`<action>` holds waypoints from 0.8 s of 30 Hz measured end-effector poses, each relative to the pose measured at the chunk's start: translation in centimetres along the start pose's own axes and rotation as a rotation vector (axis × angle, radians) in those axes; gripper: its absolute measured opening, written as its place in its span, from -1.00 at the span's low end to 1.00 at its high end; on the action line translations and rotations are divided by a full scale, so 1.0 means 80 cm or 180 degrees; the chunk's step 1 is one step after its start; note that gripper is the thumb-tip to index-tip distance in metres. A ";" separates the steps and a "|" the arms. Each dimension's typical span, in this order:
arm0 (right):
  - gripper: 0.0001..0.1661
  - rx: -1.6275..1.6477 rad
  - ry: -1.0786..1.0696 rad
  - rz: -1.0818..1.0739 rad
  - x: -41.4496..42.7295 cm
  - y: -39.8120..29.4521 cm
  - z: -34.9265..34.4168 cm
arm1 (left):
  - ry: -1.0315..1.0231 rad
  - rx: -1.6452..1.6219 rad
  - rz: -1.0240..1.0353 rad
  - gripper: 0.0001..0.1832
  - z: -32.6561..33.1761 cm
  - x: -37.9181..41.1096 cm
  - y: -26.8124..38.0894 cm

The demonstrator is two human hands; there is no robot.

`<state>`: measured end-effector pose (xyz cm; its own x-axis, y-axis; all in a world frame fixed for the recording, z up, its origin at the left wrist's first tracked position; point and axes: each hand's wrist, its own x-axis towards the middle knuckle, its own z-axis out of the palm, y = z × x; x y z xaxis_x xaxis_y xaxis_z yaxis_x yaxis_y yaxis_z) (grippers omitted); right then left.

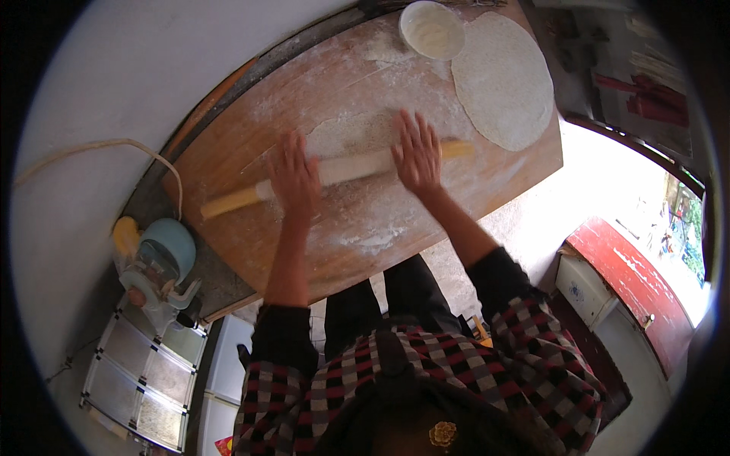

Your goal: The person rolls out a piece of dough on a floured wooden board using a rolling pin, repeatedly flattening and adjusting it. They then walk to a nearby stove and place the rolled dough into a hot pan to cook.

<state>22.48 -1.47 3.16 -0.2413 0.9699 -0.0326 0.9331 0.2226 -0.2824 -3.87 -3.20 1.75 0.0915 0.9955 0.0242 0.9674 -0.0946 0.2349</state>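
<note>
A long wooden rolling pin [231, 203] lies slantwise on a floured wooden board [222, 137]. Pale dough [356, 165] appears wrapped around its middle, and a flat part of the dough sheet [351, 132] spreads out beyond it. My left hand [295, 174] rests flat on the pin's left part, fingers stretched forward. Towards the other end, my right hand [418, 151] lies palm down over the pin, its fingers extended and slightly apart. Both palms hide the pin beneath them. Both hands look slightly blurred.
A white bowl of flour [432, 31] stands at the far edge, beside a large rolled-out dough sheet [505, 82]. Left of the board are a light-blue appliance [168, 245] and a cord [128, 141] along the wall. A red-topped cabinet [633, 285] stands at right.
</note>
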 end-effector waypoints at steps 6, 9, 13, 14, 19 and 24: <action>-0.41 0.0796 0.0538 -0.0237 0.107 0.016 -0.010 | 0.0448 -0.0820 0.0061 -0.47 -0.006 0.088 -0.051; -0.33 0.0851 -0.0050 -0.0265 0.044 0.032 -0.029 | 0.0178 -0.1091 0.0462 -0.38 -0.007 0.023 -0.046; -0.29 0.0434 0.0074 -0.0615 0.019 0.040 -0.021 | -0.0085 -0.0473 0.0713 -0.31 -0.018 0.000 -0.044; -0.29 0.0322 0.0116 -0.0588 0.019 0.043 -0.017 | -0.0145 -0.0382 0.0703 -0.30 -0.017 0.005 -0.044; -0.28 0.0164 0.0001 -0.0109 -0.072 0.023 0.007 | -0.0385 -0.0268 0.0903 -0.35 0.005 -0.046 -0.062; -0.09 0.0518 -0.0353 0.0498 -0.155 -0.014 -0.001 | -0.0467 -0.0869 0.0684 -0.28 -0.021 -0.088 -0.023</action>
<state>24.41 -13.76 3.95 -0.1334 0.9726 -0.1906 0.9083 0.0431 -0.4160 -6.70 -10.05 2.77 0.3375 0.9407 -0.0337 0.8257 -0.2786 0.4905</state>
